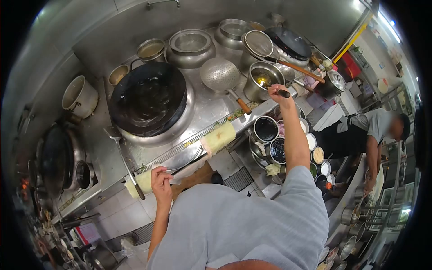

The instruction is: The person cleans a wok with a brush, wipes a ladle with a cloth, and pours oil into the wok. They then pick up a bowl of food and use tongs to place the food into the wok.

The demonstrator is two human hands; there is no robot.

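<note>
My right hand [281, 95] is closed around the dark handle of a utensil [283, 93], beside the steel pot [261, 81] that holds yellowish liquid. The utensil's head cannot be made out. Low at the front rail, my left hand [161, 183] has loosely bent fingers and nothing visible in them. It is near a pale folded cloth [145, 183] and a long-handled spatula [126, 164] lying across the counter edge. A large black wok [149, 99] with dark, shiny contents sits on the burner ahead. A perforated skimmer [219, 74] with a wooden handle rests on the steel counter.
Several lidless pots [191, 47] stand along the back wall. A mesh strainer [258, 43] and another wok [288, 42] are at back right. Seasoning tubs [266, 129] crowd beside my right arm. Another wok [56, 157] is at left. A co-worker [355, 135] bends over at right.
</note>
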